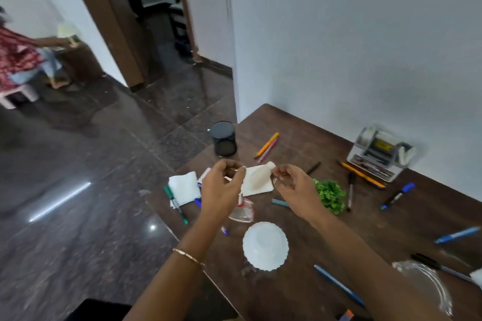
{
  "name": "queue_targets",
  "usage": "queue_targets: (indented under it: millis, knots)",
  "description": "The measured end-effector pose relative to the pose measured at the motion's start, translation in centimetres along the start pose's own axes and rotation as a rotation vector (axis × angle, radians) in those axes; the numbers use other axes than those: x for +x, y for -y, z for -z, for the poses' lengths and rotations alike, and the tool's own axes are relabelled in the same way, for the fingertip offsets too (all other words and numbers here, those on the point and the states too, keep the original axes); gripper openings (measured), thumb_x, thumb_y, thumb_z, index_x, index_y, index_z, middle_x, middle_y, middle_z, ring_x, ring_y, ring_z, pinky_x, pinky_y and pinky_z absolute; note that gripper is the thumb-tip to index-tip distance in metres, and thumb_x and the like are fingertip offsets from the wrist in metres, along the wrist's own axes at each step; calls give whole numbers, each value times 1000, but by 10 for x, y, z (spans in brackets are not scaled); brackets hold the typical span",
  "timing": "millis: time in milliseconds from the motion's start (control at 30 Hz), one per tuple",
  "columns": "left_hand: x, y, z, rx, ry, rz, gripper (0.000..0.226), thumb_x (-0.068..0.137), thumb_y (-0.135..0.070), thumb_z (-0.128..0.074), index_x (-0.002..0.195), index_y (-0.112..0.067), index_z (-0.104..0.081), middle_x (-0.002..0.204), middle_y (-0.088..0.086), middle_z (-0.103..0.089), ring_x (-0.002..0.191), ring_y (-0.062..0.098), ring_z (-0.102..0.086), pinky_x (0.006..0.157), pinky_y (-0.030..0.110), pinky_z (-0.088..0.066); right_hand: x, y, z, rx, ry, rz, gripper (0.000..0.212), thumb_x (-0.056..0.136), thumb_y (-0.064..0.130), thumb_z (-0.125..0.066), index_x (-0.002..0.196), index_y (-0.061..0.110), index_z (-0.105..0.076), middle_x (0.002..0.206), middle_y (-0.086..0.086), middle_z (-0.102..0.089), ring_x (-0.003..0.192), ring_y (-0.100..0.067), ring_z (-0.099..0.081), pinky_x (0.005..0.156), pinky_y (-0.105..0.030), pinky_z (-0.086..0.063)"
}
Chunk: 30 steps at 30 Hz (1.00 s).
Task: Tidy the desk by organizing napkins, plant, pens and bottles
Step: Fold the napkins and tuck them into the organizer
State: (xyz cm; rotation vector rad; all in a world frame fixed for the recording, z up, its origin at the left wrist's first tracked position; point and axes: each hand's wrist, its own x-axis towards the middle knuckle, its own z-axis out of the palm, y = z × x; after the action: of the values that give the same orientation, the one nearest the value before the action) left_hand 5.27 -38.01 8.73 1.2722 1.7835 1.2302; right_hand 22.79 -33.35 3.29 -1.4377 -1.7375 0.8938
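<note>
One napkin [257, 181] is held stretched above the worktop [365, 229], pinched at its upper corners by the left hand [221, 187] and right hand [293, 187]. The fold is judged best made corner to corner, then laid on the second napkin [184, 189]. Forearms are extended, fingers curled, hands level.

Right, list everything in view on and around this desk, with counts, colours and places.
held napkin: one, white, between both hands
second napkin: one, white, desk's left edge
pen holder: one, black mesh, far left corner
pens: at least ten, mixed colours, scattered over the desk
plant: one, green, beside right hand
bottle: one, clear with red label, by left wrist
pot: one, white, overturned, near centre
organiser: one, white-grey, against the wall
clear container: one, lower right, kind unclear
desk: one, dark brown
other person: one, far left background
left hand: pinches held napkin
right hand: pinches held napkin
</note>
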Motion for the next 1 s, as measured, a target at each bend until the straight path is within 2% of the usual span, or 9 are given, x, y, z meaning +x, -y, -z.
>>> queue_targets:
  millis: [133, 200, 300, 367, 500, 600, 700, 867, 1000]
  knots:
    - [20, 31, 42, -70, -121, 162, 14, 90, -23, -62, 94, -11, -65, 82, 3, -69, 71, 14, -62, 70, 33, -51, 19, 2, -29, -105, 67, -60, 22, 85, 14, -62, 105, 22, -65, 109, 5, -64, 101, -14, -62, 93, -36, -51]
    - [35, 50, 51, -39, -66, 244, 15, 91, -25, -60, 96, -12, -64, 86, 3, -69, 73, 16, -61, 71, 37, -52, 30, -4, -39, -188, 62, -145, 25, 86, 16, -63, 110, 22, -64, 115, 3, -65, 104, -16, -62, 96, -38, -51]
    - [58, 74, 49, 37, 51, 284, 13, 90, -24, -61, 99, -15, -64, 94, 1, -68, 86, 20, -64, 84, 45, -55, 44, -13, -50, -336, 54, -234, 33, 86, 19, -64, 119, 20, -62, 122, 0, -64, 109, -20, -60, 97, -37, -49]
    - [74, 86, 43, 116, 125, 258, 18, 89, -26, -62, 104, -16, -65, 101, -1, -67, 94, 18, -64, 89, 40, -53, 51, -17, -56, -462, 33, -288, 38, 85, 22, -67, 123, 21, -60, 125, -1, -63, 112, -22, -59, 97, -37, -48]
    - [105, 108, 23, 336, 324, 158, 27, 87, -28, -63, 113, -20, -64, 108, -3, -65, 98, 15, -61, 84, 26, -48, 59, -23, -67, -635, -17, -359, 42, 81, 34, -72, 117, 21, -56, 119, -1, -64, 112, -23, -58, 97, -41, -45]
    - [125, 118, 5, 552, 404, 32, 35, 85, -34, -63, 119, -25, -63, 117, 3, -60, 116, 25, -52, 96, 36, -44, 63, -30, -72, -682, -31, -370, 52, 77, 38, -75, 120, 21, -51, 122, -2, -59, 115, -24, -56, 98, -41, -44]
    - [144, 117, -14, 807, 458, -40, 43, 88, -42, -58, 128, -26, -56, 131, 7, -49, 129, 30, -35, 103, 49, -32, 66, -38, -74, -650, 20, -263, 63, 75, 21, -77, 130, 24, -45, 131, -2, -49, 119, -23, -51, 100, -35, -42]
    - [165, 111, -43, 999, 601, -125, 60, 79, -55, -65, 123, -17, -53, 139, 12, -35, 128, 32, -32, 101, 50, -29, 72, -44, -78, -733, 91, -151, 71, 78, 7, -72, 137, 35, -44, 142, -3, -39, 127, -23, -44, 104, -33, -41]
    - [168, 117, -58, 1052, 618, -206, 59, 78, -53, -67, 121, -16, -51, 139, 13, -38, 127, 31, -33, 103, 50, -27, 79, -44, -81, -797, 127, -118, 59, 85, 9, -66, 135, 34, -49, 149, -5, -36, 133, -24, -39, 107, -35, -39]
